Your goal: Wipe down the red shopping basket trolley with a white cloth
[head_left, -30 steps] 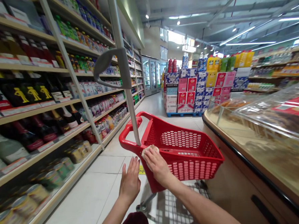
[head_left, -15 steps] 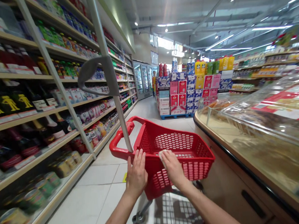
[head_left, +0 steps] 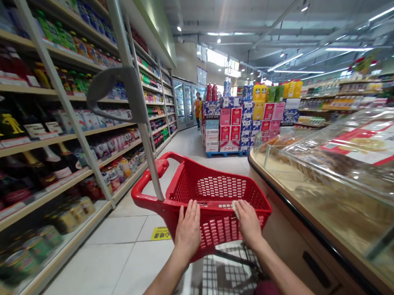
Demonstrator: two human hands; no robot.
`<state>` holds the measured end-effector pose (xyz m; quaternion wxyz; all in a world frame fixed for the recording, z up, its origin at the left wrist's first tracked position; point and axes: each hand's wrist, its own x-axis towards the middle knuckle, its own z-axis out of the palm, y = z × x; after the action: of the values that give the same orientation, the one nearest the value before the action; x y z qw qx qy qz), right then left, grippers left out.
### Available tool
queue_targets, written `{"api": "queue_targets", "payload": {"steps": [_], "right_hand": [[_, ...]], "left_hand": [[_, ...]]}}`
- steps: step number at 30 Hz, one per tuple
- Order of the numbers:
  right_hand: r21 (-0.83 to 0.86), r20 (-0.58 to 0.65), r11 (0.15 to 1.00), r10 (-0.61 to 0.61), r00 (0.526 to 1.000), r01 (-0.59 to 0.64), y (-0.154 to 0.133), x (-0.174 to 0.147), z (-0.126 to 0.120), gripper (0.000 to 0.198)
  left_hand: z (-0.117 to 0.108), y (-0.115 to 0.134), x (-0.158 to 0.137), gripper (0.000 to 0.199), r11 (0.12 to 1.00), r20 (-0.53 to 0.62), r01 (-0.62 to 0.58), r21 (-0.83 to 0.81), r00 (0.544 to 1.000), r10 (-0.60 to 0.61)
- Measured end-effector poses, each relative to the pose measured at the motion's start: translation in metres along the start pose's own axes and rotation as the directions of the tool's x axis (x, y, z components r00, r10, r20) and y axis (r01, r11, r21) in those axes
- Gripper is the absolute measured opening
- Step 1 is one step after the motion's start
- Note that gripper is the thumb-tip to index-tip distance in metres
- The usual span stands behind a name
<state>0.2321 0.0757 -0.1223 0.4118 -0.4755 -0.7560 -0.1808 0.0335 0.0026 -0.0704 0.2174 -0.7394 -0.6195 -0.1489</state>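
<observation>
A red plastic shopping cart basket [head_left: 218,181] stands crosswise before me, its handle end at the left and a grey post with a looped grip [head_left: 115,92] rising from it. My left hand [head_left: 188,229] lies flat against the near side, fingers straight and together at the rim, holding nothing. Farther right along the same rim is my right hand [head_left: 250,221], closed over a white wipe [head_left: 236,208] that shows at the fingertips. Most of the wipe is hidden, so I cannot tell if it is cloth or paper.
Shelves of bottles and cans [head_left: 58,97] line the left. A glass-edged display counter [head_left: 286,209] with packaged food stands close at the right. Ahead are stacked drink cartons [head_left: 230,126] and a person in an orange vest [head_left: 198,108]. A yellow floor sticker [head_left: 161,233] lies beside the cart.
My right hand has slid right along the rim with the wipe. My left hand has also shifted right along the cart. The view has moved slightly, and the yellow sticker shows more fully.
</observation>
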Motion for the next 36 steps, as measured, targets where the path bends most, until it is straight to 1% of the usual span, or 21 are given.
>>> {"api": "queue_targets", "payload": {"steps": [1,4,6,10,12,13,16,17,18,21,22,23,26,27,28,29,31,32,33,34,36], "right_hand": [[0.005,0.004,1.000,-0.006,1.000,0.006,0.001,-0.002,0.000,0.043],[0.063,0.050,0.993,-0.100,0.994,0.097,-0.005,-0.005,0.001,0.043],[0.058,0.072,0.992,-0.114,0.991,0.110,0.001,-0.009,-0.002,0.044],[-0.089,0.028,0.996,0.018,0.999,-0.016,0.042,-0.021,-0.010,0.046],[-0.140,0.020,0.989,0.059,0.998,-0.055,0.052,-0.024,-0.013,0.045],[-0.145,0.046,0.989,0.048,0.998,-0.041,0.053,-0.024,-0.014,0.045],[-0.124,0.193,0.991,-0.023,0.981,0.047,0.056,-0.025,-0.021,0.046],[-0.134,0.227,0.990,-0.003,0.974,0.035,0.060,-0.025,-0.025,0.046],[-0.166,0.241,0.986,0.057,0.969,-0.016,0.067,-0.026,-0.030,0.046],[-0.277,0.220,0.934,0.290,0.931,-0.225,0.085,-0.030,-0.039,0.045],[-0.285,0.221,0.925,0.319,0.922,-0.252,0.086,-0.031,-0.040,0.045],[-0.274,0.230,0.930,0.310,0.923,-0.244,0.083,-0.032,-0.039,0.046],[-0.167,0.269,0.981,0.144,0.952,-0.101,0.064,-0.029,-0.034,0.049],[-0.139,0.271,0.988,0.107,0.957,-0.071,0.059,-0.027,-0.032,0.050],[-0.128,0.270,0.989,0.101,0.957,-0.068,0.056,-0.024,-0.032,0.050],[-0.137,0.265,0.986,0.133,0.955,-0.099,0.055,-0.022,-0.032,0.050],[-0.186,0.241,0.961,0.248,0.938,-0.207,0.051,-0.018,-0.032,0.047],[-0.196,0.231,0.950,0.284,0.931,-0.241,0.046,-0.017,-0.031,0.046],[-0.185,0.228,0.952,0.282,0.932,-0.243,0.039,-0.016,-0.029,0.047],[-0.149,0.234,0.967,0.239,0.943,-0.208,0.031,-0.016,-0.026,0.049],[-0.045,0.248,0.996,0.087,0.965,-0.079,0.017,-0.015,-0.022,0.052]], "left_hand": [[0.000,0.004,0.001,0.057,1.000,0.005,-0.001,0.000,1.000,0.001],[0.002,0.015,0.002,0.055,1.000,0.020,-0.012,-0.009,1.000,0.012],[0.004,0.020,0.002,0.056,1.000,0.020,-0.005,-0.010,1.000,0.005],[0.009,0.023,-0.002,0.060,1.000,0.005,-0.014,-0.018,1.000,0.014],[0.010,0.024,-0.003,0.061,1.000,0.011,0.009,-0.018,1.000,-0.009],[0.011,0.025,-0.003,0.061,1.000,0.016,0.025,-0.015,1.000,-0.025],[0.012,0.025,-0.003,0.062,0.999,0.031,0.044,-0.005,0.999,-0.044],[0.012,0.025,-0.004,0.063,0.999,0.033,0.040,-0.002,0.999,-0.040],[0.012,0.024,-0.004,0.063,0.999,0.033,0.033,0.001,0.999,-0.033],[0.013,0.025,-0.005,0.063,0.999,0.026,0.038,0.013,0.999,-0.038],[0.013,0.026,-0.005,0.063,0.999,0.020,0.048,0.017,0.999,-0.049],[0.013,0.027,-0.005,0.063,0.998,0.015,0.060,0.020,0.998,-0.060],[0.013,0.027,-0.004,0.062,0.997,0.003,0.075,0.031,0.997,-0.075],[0.013,0.027,-0.004,0.062,0.997,0.004,0.070,0.034,0.998,-0.070],[0.014,0.027,-0.004,0.062,0.997,0.007,0.062,0.037,0.998,-0.062],[0.014,0.026,-0.004,0.063,0.998,0.011,0.055,0.040,0.998,-0.055],[0.015,0.026,-0.004,0.063,0.998,0.017,0.048,0.048,0.999,-0.048],[0.015,0.026,-0.004,0.064,0.997,0.018,0.050,0.051,0.999,-0.051],[0.015,0.027,-0.004,0.064,0.997,0.018,0.055,0.054,0.998,-0.056],[0.014,0.027,-0.004,0.064,0.997,0.018,0.061,0.056,0.998,-0.062],[0.012,0.027,-0.004,0.063,0.996,0.021,0.066,0.054,0.998,-0.067]]}}
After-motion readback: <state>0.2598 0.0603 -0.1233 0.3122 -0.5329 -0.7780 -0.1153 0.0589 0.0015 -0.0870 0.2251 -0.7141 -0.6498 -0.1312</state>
